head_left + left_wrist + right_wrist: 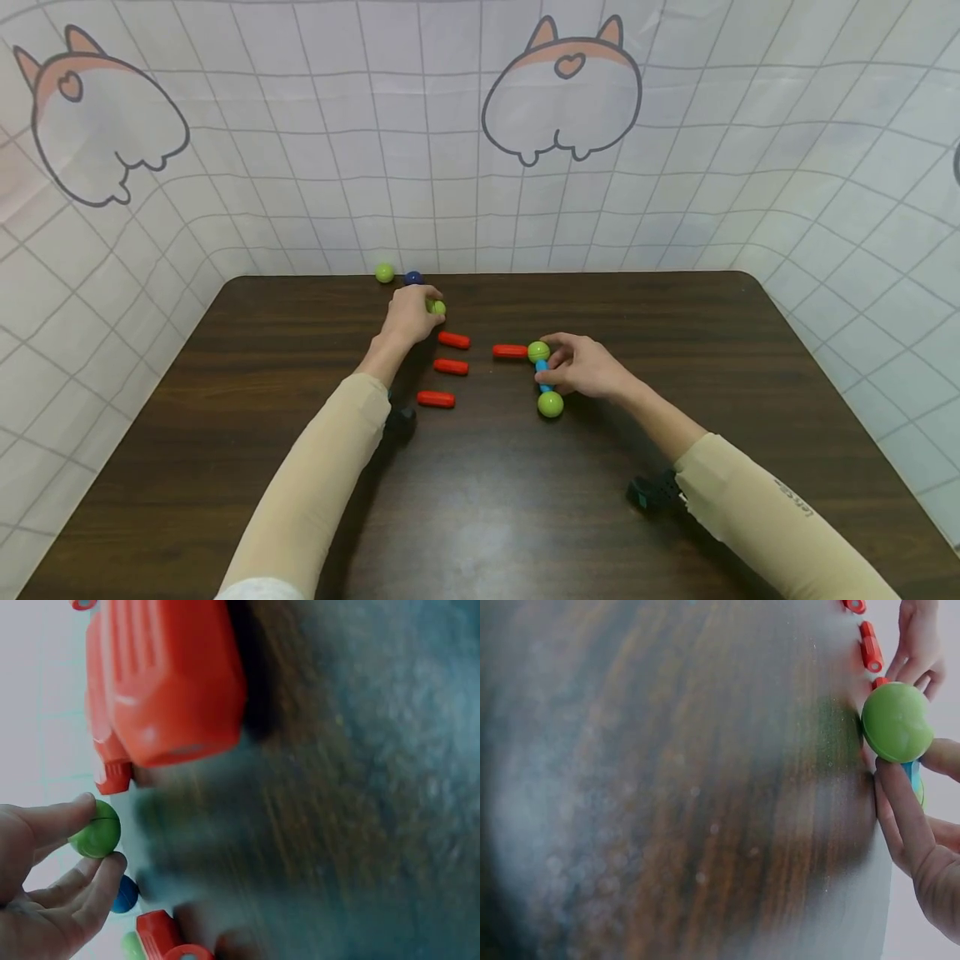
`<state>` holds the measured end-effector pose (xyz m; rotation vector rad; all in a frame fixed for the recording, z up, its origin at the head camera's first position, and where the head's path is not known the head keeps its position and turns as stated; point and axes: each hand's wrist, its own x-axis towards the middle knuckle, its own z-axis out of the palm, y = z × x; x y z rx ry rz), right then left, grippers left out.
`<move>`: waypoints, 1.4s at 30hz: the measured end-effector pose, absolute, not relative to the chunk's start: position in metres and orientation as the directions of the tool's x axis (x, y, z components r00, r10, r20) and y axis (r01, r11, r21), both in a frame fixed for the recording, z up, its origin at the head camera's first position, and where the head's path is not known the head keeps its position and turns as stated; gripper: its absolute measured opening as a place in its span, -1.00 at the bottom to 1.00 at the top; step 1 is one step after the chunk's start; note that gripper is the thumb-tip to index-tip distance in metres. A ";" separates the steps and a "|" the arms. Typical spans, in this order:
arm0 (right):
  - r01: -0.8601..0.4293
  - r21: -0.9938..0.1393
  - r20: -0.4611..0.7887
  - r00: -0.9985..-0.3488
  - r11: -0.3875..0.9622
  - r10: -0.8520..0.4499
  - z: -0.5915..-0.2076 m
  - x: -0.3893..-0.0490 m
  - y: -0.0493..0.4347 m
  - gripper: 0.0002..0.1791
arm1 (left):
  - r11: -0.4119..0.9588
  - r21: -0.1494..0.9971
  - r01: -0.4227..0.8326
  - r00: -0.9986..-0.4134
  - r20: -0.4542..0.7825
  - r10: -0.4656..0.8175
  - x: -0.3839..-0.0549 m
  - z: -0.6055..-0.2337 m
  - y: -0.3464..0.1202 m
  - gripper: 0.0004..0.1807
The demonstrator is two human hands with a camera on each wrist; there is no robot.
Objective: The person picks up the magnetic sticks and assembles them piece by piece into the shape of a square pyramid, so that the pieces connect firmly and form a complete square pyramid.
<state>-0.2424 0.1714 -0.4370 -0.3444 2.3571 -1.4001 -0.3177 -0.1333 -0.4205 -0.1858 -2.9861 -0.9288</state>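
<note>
My left hand (411, 315) pinches a green ball (96, 829) between thumb and fingers near the back of the table. A dark blue ball (413, 278) lies just beyond that hand, with another green ball (385, 273) to its left. My right hand (588, 367) grips a blue rod (543, 377) that has a green ball (538, 352) on its far end and a green ball (551, 405) on its near end. From the far ball a red rod (511, 352) points left. The right fingers partly cover the blue rod.
Between the hands lie several loose red rods, among them a far one (453, 340), a middle one (451, 367) and a near one (436, 399). The dark wooden table (480, 517) ends at a white gridded curtain (420, 192). Each wrist wears a black camera.
</note>
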 end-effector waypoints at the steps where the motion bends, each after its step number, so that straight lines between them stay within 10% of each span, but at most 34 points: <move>1: -0.017 -0.879 -0.194 -0.901 0.477 -0.389 -0.436 -0.242 0.172 -0.24 | 0.815 0.565 0.128 -0.991 0.052 0.120 -0.317 -0.419 -0.132 -0.57; 42: -0.021 -0.874 -0.194 -0.901 0.485 -0.389 -0.437 -0.246 0.181 -0.24 | 0.749 0.542 0.382 -0.887 -0.011 0.461 -0.279 -0.411 -0.080 -0.62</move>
